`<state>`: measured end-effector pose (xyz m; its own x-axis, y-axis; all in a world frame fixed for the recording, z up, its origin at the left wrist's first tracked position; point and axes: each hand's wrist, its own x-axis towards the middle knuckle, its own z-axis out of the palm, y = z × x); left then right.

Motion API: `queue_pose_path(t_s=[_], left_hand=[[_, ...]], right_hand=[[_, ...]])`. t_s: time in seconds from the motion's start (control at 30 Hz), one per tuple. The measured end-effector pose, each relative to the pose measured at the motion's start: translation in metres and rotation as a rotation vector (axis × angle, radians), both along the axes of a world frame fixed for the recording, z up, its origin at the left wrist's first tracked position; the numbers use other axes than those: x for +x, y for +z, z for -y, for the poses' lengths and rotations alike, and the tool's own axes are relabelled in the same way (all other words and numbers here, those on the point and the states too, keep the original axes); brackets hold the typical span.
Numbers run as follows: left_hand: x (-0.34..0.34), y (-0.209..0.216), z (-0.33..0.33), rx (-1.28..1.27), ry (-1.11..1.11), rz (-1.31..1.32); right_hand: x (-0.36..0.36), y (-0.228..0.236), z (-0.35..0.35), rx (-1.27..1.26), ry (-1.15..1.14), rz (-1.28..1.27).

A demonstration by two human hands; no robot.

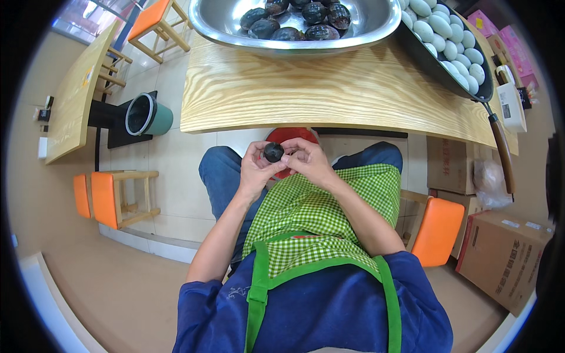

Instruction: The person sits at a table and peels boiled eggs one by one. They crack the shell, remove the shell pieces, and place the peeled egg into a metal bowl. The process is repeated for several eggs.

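A dark, shiny preserved egg (273, 152) is held over my lap, just beyond the table's near edge. The fingers of my left hand (254, 169) curl round its left side and underside. From the other side, my right hand (309, 162) is closed in a pinch, with thumb and fingertips against the egg. Partly hidden below both hands, a red basin (282, 135) sits between my knees; its contents are covered from view. On the table, a steel bowl (276, 49) holds several dark preserved eggs (288, 33).
The wooden table (306, 88) stands close ahead. At its right, a black wok (432, 66) of pale eggs (440, 25) has its handle (500, 150) overhanging the edge. Orange stools (435, 229) and cardboard boxes (506, 253) flank me. A green bin (159, 119) stands left.
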<state>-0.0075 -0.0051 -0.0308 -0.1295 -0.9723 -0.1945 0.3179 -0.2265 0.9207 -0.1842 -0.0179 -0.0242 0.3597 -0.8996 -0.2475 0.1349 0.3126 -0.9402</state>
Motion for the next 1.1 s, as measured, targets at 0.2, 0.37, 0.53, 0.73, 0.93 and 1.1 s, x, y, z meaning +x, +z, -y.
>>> queue_pose_path(t_s=[0.2, 0.37, 0.53, 0.73, 0.93, 1.1], left_hand=[[0.002, 0.006, -0.002, -0.055, -0.085, 0.085], [0.003, 0.013, -0.005, -0.092, -0.108, 0.111], [0.001, 0.017, -0.007, -0.075, -0.133, 0.08], [-0.001, 0.017, -0.006, -0.065, -0.145, 0.181], [-0.004, 0.012, -0.008, -0.121, -0.128, 0.087], [-0.002, 0.013, -0.008, -0.094, -0.121, 0.025]], right_hand=[[-0.004, -0.005, -0.001, -0.065, 0.008, 0.039], [-0.005, 0.003, -0.004, -0.061, 0.031, 0.046], [-0.004, -0.002, -0.006, -0.052, -0.02, 0.075], [0.003, 0.0, -0.005, -0.024, -0.117, 0.044], [0.008, -0.002, -0.007, -0.012, -0.186, 0.028], [0.002, 0.001, -0.006, 0.034, -0.191, 0.0]])
